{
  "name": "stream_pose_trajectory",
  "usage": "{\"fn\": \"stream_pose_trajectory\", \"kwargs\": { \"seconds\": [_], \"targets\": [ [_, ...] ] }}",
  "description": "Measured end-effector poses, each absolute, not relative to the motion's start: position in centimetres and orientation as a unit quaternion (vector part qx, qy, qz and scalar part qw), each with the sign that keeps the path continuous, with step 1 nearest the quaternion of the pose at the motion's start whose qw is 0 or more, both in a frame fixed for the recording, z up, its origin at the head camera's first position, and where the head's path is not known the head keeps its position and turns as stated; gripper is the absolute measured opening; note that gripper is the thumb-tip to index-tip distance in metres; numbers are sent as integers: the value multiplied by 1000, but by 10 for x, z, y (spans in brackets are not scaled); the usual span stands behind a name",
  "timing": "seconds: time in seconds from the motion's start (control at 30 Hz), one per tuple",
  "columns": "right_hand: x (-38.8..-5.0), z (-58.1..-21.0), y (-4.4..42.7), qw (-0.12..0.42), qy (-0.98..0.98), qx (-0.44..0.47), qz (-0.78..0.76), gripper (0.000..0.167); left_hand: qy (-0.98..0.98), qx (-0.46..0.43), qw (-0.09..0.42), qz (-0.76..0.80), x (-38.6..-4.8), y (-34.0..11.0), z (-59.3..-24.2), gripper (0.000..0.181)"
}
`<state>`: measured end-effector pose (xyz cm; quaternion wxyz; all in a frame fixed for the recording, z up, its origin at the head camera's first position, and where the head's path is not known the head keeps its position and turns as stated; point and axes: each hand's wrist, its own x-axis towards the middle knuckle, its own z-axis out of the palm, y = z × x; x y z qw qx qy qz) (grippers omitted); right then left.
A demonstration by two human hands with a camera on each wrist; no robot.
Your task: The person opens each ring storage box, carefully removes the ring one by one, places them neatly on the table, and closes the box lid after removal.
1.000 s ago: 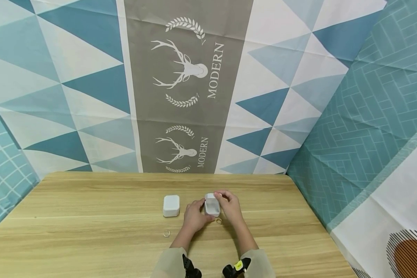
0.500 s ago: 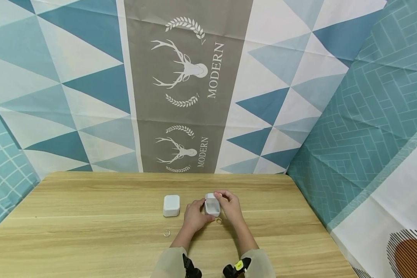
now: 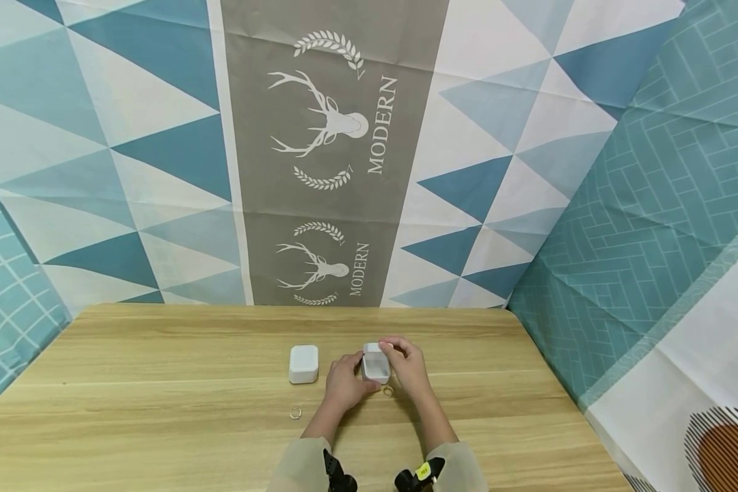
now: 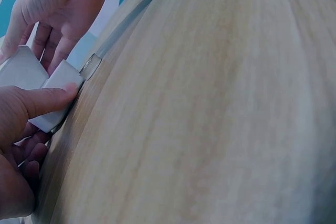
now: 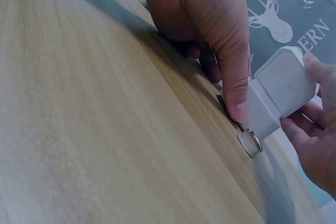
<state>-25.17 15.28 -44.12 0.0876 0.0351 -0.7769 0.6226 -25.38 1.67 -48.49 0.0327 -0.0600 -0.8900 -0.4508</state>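
A small white ring box (image 3: 376,371) stands on the table with its lid raised. My left hand (image 3: 346,386) grips its base, thumb across the front wall and fingers at the left side. The raised lid (image 5: 286,81) is pinched by my right hand (image 3: 411,369), thumb on its edge. Just in front of the box a gold-coloured ring (image 3: 388,391) stands on its edge, close to the left thumb, as the right wrist view shows. The inside of the box looks pale; its floor is partly hidden.
A second white box (image 3: 304,364), closed, sits left of my left hand. Nearer to me lies a silver-coloured ring (image 3: 295,413). Everything rests on a wood-grain table (image 3: 160,410), whose far edge meets a patterned cloth backdrop (image 3: 326,205).
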Motion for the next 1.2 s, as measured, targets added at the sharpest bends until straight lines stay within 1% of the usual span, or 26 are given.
{"fn": "stream_pose_trajectory", "kwargs": {
  "seconds": [0.27,0.73,1.2],
  "targets": [
    [-252,-443,153,94,-773,34,627,22,-888,-63,33,-455,-254,17,-484,76],
    [-254,-448,155,96,-774,33,625,22,-884,-59,30,-463,-252,17,-483,76],
    [-250,-445,154,91,-773,32,627,20,-882,-58,30,-466,-251,16,-482,76]
  ]
}}
